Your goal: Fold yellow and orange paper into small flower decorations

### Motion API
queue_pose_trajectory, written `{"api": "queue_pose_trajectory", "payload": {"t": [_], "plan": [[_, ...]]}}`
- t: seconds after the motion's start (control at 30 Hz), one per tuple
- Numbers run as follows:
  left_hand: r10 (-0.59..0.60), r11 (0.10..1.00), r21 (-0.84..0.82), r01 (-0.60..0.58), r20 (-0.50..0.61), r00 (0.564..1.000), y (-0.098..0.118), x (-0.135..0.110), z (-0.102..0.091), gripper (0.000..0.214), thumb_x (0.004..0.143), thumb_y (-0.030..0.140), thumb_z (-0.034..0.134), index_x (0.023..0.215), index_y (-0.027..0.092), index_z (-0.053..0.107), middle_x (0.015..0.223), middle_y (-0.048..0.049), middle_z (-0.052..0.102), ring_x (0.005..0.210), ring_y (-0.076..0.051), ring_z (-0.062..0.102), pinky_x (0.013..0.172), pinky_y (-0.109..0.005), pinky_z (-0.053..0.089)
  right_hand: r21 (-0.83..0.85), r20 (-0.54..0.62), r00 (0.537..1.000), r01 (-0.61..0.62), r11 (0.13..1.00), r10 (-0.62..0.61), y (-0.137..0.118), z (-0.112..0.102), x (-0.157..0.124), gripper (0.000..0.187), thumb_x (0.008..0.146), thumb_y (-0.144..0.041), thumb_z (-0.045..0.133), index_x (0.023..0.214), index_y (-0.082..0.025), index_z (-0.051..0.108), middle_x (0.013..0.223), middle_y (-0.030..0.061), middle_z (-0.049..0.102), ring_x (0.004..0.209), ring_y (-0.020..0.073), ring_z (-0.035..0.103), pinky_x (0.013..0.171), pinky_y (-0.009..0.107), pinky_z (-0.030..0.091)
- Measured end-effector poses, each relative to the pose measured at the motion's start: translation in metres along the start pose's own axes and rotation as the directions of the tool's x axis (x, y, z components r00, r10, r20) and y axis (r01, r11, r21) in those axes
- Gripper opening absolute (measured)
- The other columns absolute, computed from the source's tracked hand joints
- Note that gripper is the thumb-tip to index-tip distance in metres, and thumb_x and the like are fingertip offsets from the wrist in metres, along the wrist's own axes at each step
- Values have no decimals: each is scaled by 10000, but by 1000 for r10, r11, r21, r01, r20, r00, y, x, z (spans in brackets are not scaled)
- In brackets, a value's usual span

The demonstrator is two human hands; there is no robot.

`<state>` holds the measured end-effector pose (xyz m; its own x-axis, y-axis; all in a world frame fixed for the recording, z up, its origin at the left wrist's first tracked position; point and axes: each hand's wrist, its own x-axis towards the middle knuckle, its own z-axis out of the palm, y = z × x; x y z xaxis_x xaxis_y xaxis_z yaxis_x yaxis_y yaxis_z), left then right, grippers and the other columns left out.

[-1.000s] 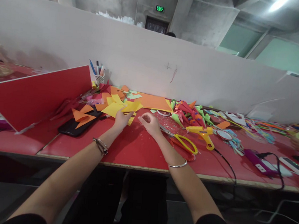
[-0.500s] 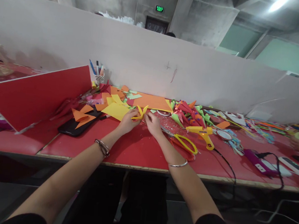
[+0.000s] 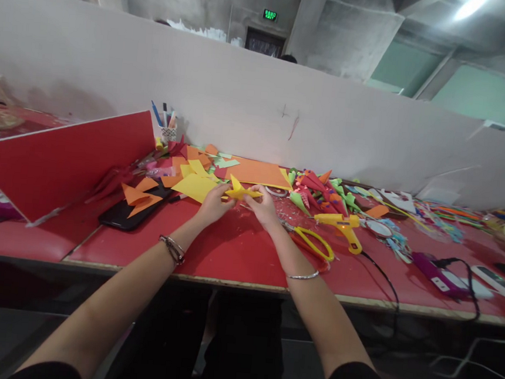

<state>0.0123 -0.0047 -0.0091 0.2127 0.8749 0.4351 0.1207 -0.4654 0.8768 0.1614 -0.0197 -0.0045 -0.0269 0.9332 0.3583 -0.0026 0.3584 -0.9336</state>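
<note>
Forearms (image 3: 115, 295) outstretched, left hand (image 3: 215, 206) beside right hand (image 3: 265, 209), both pinching yellow paper (image 3: 237, 189)

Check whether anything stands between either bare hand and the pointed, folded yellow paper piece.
Nothing visible does: the left hand and right hand both hold the pointed, folded yellow paper piece. The yellow-handled metal scissors lie on the red tabletop to the right of the right hand, not between it and the paper.
</note>
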Motion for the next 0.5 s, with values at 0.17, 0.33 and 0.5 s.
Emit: {"api": "queue_pose_trajectory", "payload": {"t": [0.17, 0.33, 0.5], "plan": [[-180, 970, -170, 176, -5, 984, 6, 3, -2, 351, 691, 383, 539, 1000, 228, 479, 926, -23, 534, 713, -136, 598, 579, -236, 453, 60, 38, 997, -66, 996, 64, 0, -2, 1, 241, 635, -386, 620, 700, -197, 485, 665, -50, 520, 590, 94, 509, 605, 244, 457], [-319, 910, -295, 292, -47, 947, 7, 5, -7, 471, 746, 522, 449, 1159, 304, 389, 845, -5, 535, 643, -121, 594, 571, -247, 467, 106, 103, 990, -106, 989, 95, 2, -3, 1, 209, 617, -347, 640, 728, -200, 540, 685, -38, 571, 603, 100, 534, 595, 230, 447], [-356, 870, -387, 304, -70, 932, 8, 1, -5, 571, 617, 252, 669, 1133, 254, 422, 709, 50, 517, 591, -70, 532, 584, -204, 441, 145, 160, 979, -152, 978, 129, 2, -2, -1, 205, 591, -313, 668, 712, -188, 559, 638, -52, 579, 568, 86, 533, 564, 207, 438]]}}
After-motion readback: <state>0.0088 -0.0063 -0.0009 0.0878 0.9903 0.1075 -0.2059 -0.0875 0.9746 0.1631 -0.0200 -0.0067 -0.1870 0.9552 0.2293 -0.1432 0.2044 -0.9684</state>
